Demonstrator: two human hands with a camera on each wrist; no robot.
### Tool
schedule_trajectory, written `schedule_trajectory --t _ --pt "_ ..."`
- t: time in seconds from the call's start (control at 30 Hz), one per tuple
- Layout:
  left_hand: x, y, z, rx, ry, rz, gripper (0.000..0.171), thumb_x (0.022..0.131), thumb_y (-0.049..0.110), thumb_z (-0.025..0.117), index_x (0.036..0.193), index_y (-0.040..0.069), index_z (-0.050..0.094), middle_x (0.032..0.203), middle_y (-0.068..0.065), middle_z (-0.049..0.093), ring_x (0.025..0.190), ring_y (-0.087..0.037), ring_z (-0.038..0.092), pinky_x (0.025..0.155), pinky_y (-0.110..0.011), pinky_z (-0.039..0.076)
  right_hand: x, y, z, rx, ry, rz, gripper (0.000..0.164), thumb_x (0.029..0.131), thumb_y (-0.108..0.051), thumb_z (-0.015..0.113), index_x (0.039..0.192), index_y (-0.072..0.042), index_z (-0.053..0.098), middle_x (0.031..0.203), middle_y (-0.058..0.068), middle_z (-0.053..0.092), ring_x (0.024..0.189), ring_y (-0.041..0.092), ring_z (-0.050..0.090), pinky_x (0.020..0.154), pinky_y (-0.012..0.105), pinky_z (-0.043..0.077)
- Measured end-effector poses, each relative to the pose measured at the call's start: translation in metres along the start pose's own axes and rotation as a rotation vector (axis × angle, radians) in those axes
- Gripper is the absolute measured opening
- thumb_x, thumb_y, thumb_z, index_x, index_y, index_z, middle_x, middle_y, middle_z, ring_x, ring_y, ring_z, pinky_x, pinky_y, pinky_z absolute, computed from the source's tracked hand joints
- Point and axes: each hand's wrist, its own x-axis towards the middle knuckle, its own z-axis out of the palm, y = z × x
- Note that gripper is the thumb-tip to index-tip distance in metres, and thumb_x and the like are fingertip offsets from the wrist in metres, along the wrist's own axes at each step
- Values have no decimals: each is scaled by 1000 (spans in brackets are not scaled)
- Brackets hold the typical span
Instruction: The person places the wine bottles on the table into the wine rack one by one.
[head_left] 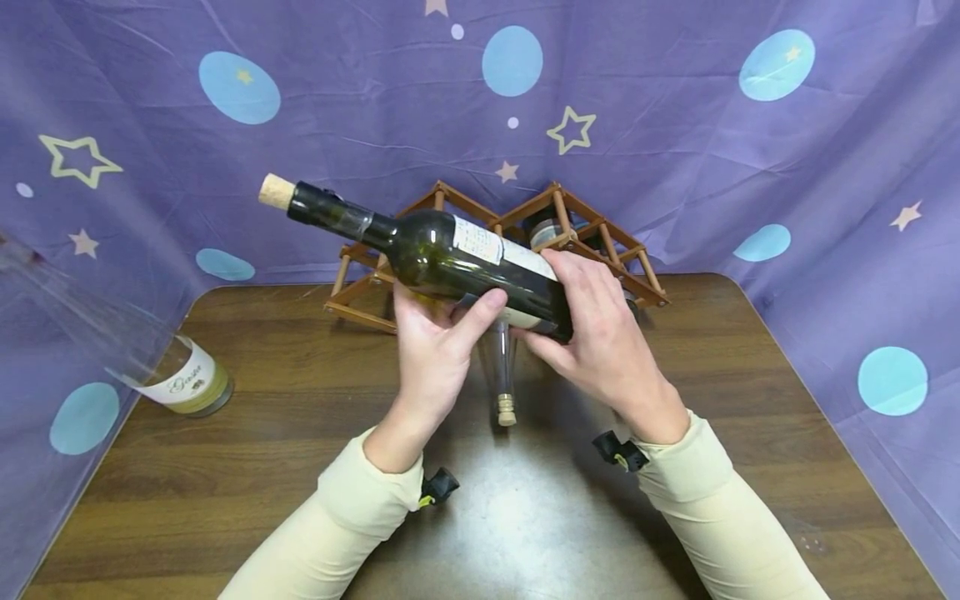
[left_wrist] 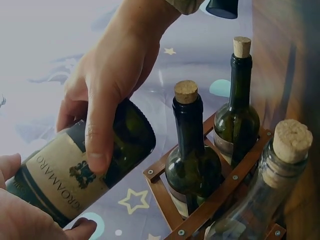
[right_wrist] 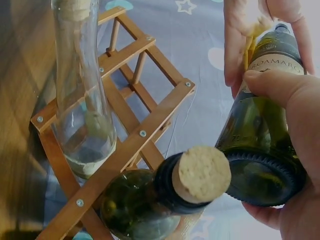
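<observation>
Both hands hold a dark green wine bottle above the table, tilted with its corked neck up to the left. My left hand cradles it at the lower body, thumb along the near side. Near the base, my right hand grips it, with its thumb across the label in the right wrist view. The cream label faces the left wrist camera. Behind the bottle stands a wooden wine rack, partly hidden. A clear corked bottle lies in the rack, its neck pointing towards me.
Dark corked bottles also sit in the rack, beside the clear one. A clear bottle with a white label stands at the table's left edge. Purple patterned cloth hangs close behind the rack and along both sides of the wooden table.
</observation>
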Motion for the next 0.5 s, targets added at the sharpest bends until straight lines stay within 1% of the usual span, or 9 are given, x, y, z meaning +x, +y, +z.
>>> schedule_trajectory --t 0.2,0.27,0.33,0.5 --pt "1 0 -5 -18 4 -25 81 77 -7 78 142 9 32 134 -16 51 117 -30 55 101 -46 45 0 4 -3 -10 13 -17 81 77 -31 83 141 3 46 130 17 56 121 32 52 107 44 35" --pt "2 0 -7 -22 1 -23 82 77 -7 78 142 9 30 135 -16 50 119 -29 54 102 -45 44 0 5 -4 -13 13 -20 81 77 -30 83 141 3 46 129 17 56 120 33 52 107 45 34" --pt "2 0 -9 -7 3 -8 81 77 -7 78 141 9 31 135 -15 51 118 -29 55 102 -45 44 -1 7 -5 -15 14 -20 81 77 -29 83 140 4 47 129 18 56 120 34 52 108 45 34" --pt "4 1 -16 56 7 55 81 76 -11 76 140 8 30 133 -15 52 115 -29 57 103 -47 43 -3 10 -9 -26 11 -15 81 77 -31 83 140 4 47 130 18 56 121 35 51 107 46 34"
